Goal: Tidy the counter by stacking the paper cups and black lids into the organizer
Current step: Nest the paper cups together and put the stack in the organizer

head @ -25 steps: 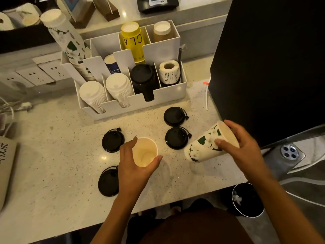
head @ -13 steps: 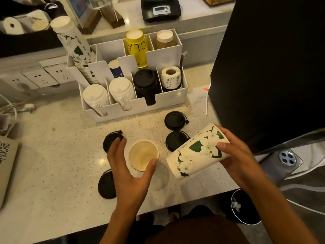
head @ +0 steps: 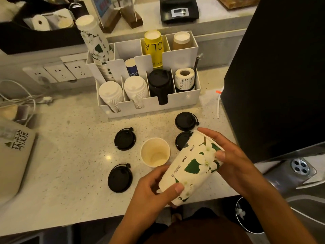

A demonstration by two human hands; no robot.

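Both hands hold a tilted white paper cup with green leaves and white flowers (head: 192, 166) above the counter's front edge. My left hand (head: 154, 189) grips its base end, my right hand (head: 230, 155) grips its rim end. A second paper cup (head: 155, 152) stands upright and open on the counter just behind. Several black lids lie flat around it: (head: 125, 138), (head: 120, 178), (head: 185, 121), and one (head: 181, 140) partly hidden by the held cup. The white organizer (head: 149, 106) stands behind, with a stack of black lids (head: 160, 83) in a front slot.
The organizer also holds a leaning stack of flowered cups (head: 95, 44), white lids (head: 110, 95), a yellow cup stack (head: 153, 46) and a label roll (head: 184, 79). A large black machine (head: 274, 67) stands right, a steel sink (head: 299, 169) below it. Cables and sockets (head: 58, 71) lie left.
My left hand let go of the plain upright cup and moved to the flowered cup's base. My right hand carried the flowered cup left and toward me, tilted.
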